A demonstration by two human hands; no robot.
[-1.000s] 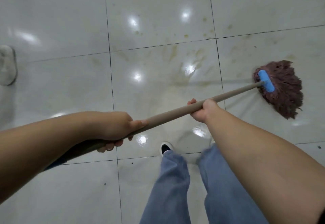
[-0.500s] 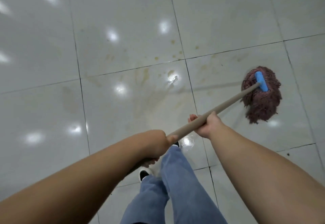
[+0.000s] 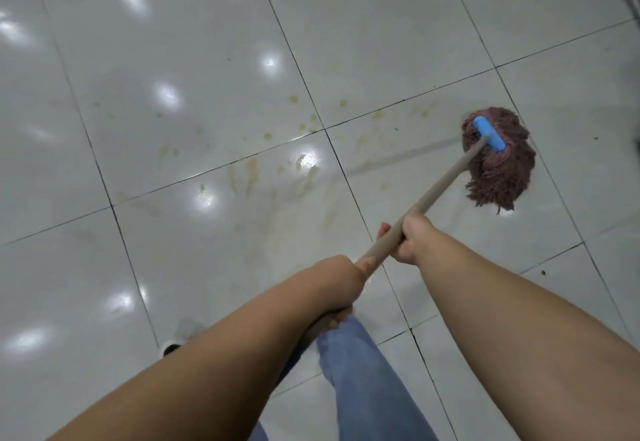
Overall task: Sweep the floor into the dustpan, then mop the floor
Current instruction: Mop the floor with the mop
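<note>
My right hand (image 3: 408,238) has its fingers curled round the mop handle (image 3: 440,186), thumb on top, gripping it partway down. My left hand (image 3: 341,281) grips the same handle nearer my body, fingers wrapped under it, close behind the right. From my hands the handle slopes forward and to the right to a blue bar (image 3: 489,133) sitting on the reddish-brown mop head (image 3: 498,170), which lies spread on the white tiled floor (image 3: 173,42). Yellowish stains (image 3: 249,174) mark the tiles to the left of the mop head, ahead of my hands. Below are my jeans (image 3: 363,381) and one shoe (image 3: 173,347).
</note>
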